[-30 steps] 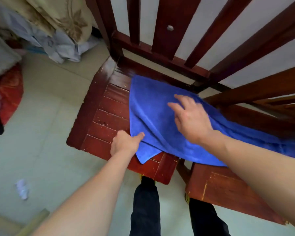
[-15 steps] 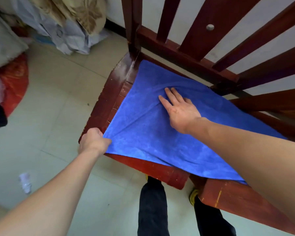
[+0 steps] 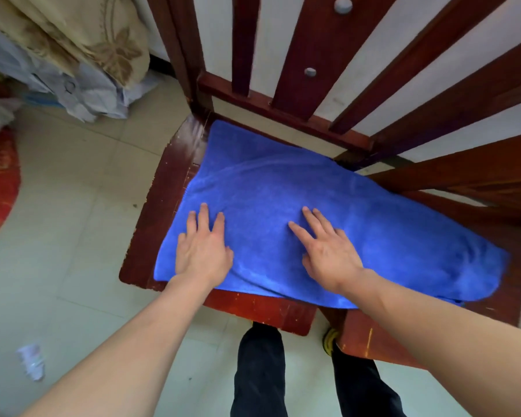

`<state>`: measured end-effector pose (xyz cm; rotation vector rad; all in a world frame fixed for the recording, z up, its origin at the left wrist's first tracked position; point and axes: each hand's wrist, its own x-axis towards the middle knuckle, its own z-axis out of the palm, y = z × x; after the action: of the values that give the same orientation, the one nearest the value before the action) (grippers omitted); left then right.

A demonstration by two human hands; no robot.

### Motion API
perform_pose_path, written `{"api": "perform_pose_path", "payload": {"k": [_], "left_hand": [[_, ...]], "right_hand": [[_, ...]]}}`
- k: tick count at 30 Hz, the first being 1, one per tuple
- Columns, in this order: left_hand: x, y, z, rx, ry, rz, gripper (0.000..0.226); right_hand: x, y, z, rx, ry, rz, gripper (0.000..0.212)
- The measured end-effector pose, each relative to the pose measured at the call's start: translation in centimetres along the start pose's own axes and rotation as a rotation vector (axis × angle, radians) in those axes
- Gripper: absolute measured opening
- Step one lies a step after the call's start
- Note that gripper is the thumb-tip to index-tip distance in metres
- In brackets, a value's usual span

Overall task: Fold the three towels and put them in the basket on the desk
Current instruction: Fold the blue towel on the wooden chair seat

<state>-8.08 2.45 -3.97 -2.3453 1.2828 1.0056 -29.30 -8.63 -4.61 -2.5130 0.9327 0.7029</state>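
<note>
At near edge of chair seat [image 3: 151,224], both hands press flat on blue towel [image 3: 388,236]: left hand [image 3: 203,251] by left end, right hand [image 3: 328,254] mid-towel, fingers straight and spread, gripping nothing. Towel lies spread over seat, right end reaching onto second wooden seat [image 3: 373,350].

Risks:
- pull toward body likely drags soft cloth off glossy front edge onto floor
- fold may sag into gap between seats

Beyond: slatted chair back [image 3: 319,55] hems far edge, cramps folding room. Cloth pile [image 3: 88,55] far left. Basket, other towels not visible.
</note>
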Motion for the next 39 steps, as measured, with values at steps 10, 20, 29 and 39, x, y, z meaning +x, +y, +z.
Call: {"api": "perform_pose_path", "payload": {"k": [10,20,29,39], "left_hand": [[-6.3,13.7,1.0,-0.001,-0.026,0.293,0.030],[-11.1,29.1,10.4,0.093,-0.115,0.416,0.041],[-7.4,33.6,10.9,-0.077,0.179,0.148,0.021],[-6.6,35.2,8.3,-0.368,0.396,0.040,0.022]], "right_hand": [[-14.8,10.5,2.4,0.473,0.220,0.724,0.034],[-23.1,23.8,8.8,1.102,0.211,1.287,0.063],[-17.3,27.6,4.7,1.660,0.206,0.881,0.008],[-19.2,28.2,3.5,1.862,0.181,0.933,0.015]]}}
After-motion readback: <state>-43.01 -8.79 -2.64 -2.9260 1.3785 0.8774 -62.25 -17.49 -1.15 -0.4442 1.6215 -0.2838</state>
